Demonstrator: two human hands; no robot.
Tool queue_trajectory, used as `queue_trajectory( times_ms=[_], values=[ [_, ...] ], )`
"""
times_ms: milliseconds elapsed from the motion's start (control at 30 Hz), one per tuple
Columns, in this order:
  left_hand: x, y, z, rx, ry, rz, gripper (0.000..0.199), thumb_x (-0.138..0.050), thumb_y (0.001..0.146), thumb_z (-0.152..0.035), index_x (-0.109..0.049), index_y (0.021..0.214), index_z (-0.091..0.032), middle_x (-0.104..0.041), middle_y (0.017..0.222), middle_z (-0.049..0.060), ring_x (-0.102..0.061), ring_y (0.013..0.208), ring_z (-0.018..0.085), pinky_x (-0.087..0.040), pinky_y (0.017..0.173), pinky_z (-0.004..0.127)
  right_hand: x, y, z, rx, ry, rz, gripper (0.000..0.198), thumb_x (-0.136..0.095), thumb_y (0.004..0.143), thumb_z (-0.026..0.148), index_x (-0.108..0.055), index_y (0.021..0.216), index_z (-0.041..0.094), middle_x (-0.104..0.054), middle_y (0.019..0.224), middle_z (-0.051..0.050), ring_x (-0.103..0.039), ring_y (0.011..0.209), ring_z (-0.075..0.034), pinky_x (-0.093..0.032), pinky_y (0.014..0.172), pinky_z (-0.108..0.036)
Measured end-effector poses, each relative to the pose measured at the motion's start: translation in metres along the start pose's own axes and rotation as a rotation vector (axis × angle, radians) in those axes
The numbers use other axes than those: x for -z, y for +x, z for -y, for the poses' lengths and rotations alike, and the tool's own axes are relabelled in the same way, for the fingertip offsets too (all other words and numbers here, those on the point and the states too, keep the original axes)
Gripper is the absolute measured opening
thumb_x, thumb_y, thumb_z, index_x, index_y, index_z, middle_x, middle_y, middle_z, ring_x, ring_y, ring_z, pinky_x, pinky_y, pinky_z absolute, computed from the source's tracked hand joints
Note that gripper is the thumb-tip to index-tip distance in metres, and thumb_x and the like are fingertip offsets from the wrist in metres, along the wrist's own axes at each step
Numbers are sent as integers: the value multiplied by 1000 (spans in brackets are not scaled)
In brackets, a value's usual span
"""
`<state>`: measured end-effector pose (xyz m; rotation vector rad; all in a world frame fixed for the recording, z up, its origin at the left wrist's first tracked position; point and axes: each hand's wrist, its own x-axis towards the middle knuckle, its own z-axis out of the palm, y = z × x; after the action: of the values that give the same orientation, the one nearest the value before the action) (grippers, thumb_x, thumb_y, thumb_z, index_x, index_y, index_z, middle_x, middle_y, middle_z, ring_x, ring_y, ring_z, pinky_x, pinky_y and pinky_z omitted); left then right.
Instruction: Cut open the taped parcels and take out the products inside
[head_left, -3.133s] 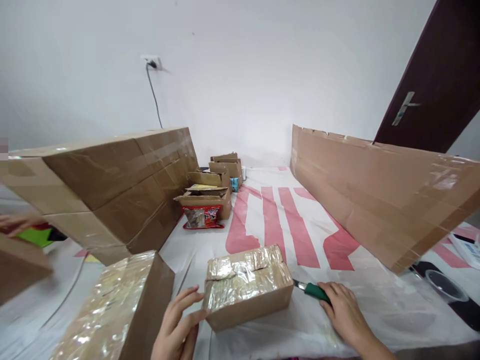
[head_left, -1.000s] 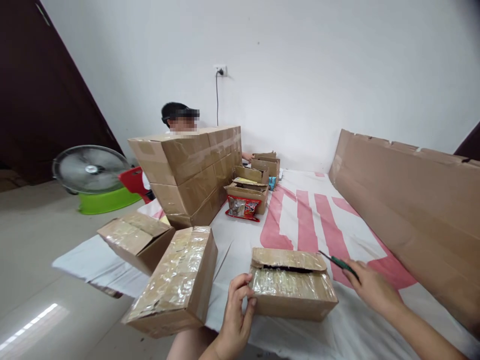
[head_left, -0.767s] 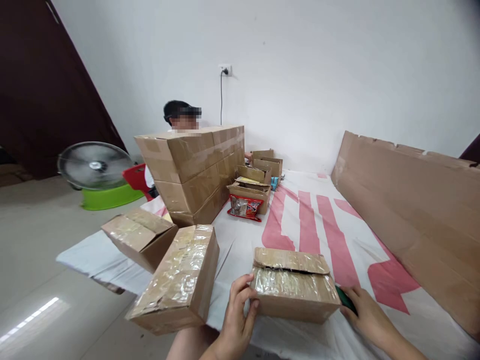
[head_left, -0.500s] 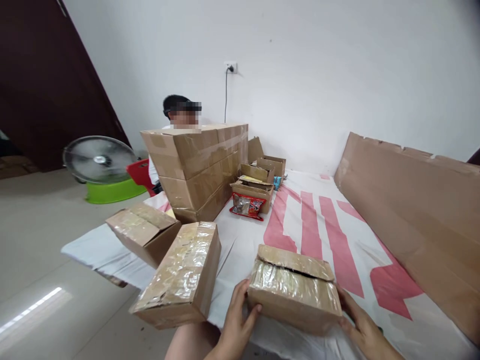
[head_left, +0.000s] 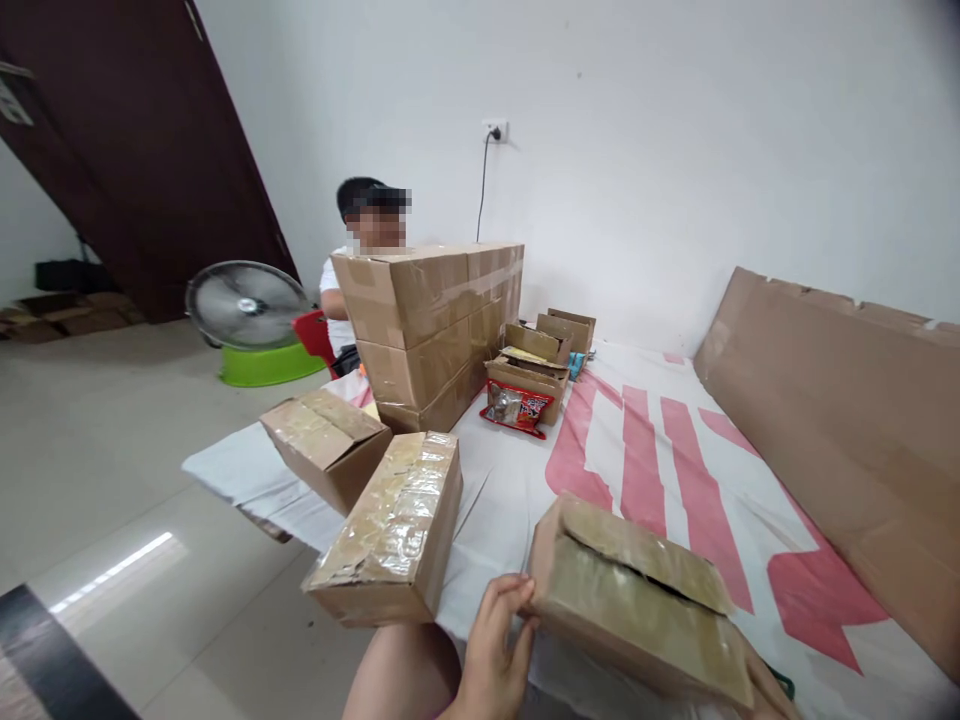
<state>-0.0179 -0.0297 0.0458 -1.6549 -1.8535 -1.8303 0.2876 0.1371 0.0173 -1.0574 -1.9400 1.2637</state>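
Observation:
A cardboard box [head_left: 637, 600] with shiny tape over its top is between my two hands at the front edge of the table. Its top flap gapes a little along one seam. My left hand [head_left: 499, 640] grips the left end with fingertips and thumb at the corner. At the right end is my right hand [head_left: 765, 680], partly hidden by the box, its fingers against that side. To the left lie a longer taped box [head_left: 390, 530] and a smaller box [head_left: 326, 435] with a slightly raised flap.
Stacked sealed cartons [head_left: 427, 330] rise at the table's back left, with a person [head_left: 341, 290] behind them. Opened boxes [head_left: 551, 350] and a red snack packet [head_left: 516, 408] stand beyond. A cardboard sheet [head_left: 840, 400] leans along the right. A fan [head_left: 251, 305] is on the floor.
The box between my hands has turned slightly and tilted, moving right and nearer to me. My right hand has slipped further behind its end. The whole view has shifted leftward.

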Motion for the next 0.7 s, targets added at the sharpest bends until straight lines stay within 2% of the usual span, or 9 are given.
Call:
queue_trajectory(
  times_ms=[67, 133, 233, 367, 433, 500, 600, 700],
  values=[
    [4, 2, 0, 167, 4, -19, 21, -56, 84, -15, -59, 104, -21, -64, 95, 7, -64, 89, 20, -56, 77, 31, -8, 2, 21, 57, 51, 78, 48, -54, 83, 53, -57, 125, 31, -66, 121, -7, -61, 113, -31, -54, 90, -41],
    [12, 7, 0, 238, 0, 2, 19, -55, 86, -23, -58, 104, -21, -63, 96, 7, -62, 90, 20, -53, 80, 32, -15, 4, 38, 108, 78, 118, 42, -52, 87, 46, -56, 125, 28, -64, 124, -9, -60, 113, -28, -53, 89, -38],
    [22, 23, 0, 265, -6, 70, 28, -52, 88, -31, -56, 114, -21, -62, 98, 7, -60, 93, 21, -50, 83, 34, -24, 2, 53, 117, 64, 49, 39, -50, 90, 41, -52, 126, 24, -62, 123, -12, -60, 111, -26, -52, 89, -37],
    [27, 50, 6, 314, -32, 177, 39, -60, 83, -39, -58, 117, -22, -61, 85, 3, -58, 77, 18, -49, 72, 29, -30, -8, 69, 139, 38, -44, 41, -47, 93, 38, -44, 132, 26, -57, 127, -12, -59, 110, -23, -51, 91, -36],
    [27, 58, 10, 310, -80, 205, 35, -65, 78, -39, -64, 109, -24, -58, 79, 0, -55, 71, 17, -48, 70, 27, -30, -12, 79, 218, 4, -59, 43, -46, 94, 34, -39, 136, 29, -53, 130, -10, -58, 111, -21, -50, 92, -33],
    [27, 60, 13, 329, -169, 195, 24, -69, 74, -39, -70, 93, -24, -55, 80, 1, -56, 76, 17, -48, 71, 26, -28, -15, 90, 317, -41, -31, 45, -44, 94, 30, -37, 139, 32, -52, 128, -9, -57, 107, -19, -51, 89, -31],
    [31, 56, 17, 444, -338, 185, 22, -76, 66, -42, -71, 71, -21, -55, 97, 4, -58, 90, 20, -50, 74, 26, -22, -16, 104, 404, -126, 22, 38, -40, 95, 25, -46, 133, 31, -53, 119, -8, -55, 107, -19, -49, 89, -30],
    [37, 51, 23, 528, -442, 153, 27, -81, 59, -46, -71, 62, -21, -55, 101, 5, -58, 95, 23, -52, 75, 28, -15, -13, 112, 440, -172, -60, 31, -36, 96, 22, -54, 120, 28, -54, 113, -7, -53, 110, -19, -46, 95, -33]
  ],
)
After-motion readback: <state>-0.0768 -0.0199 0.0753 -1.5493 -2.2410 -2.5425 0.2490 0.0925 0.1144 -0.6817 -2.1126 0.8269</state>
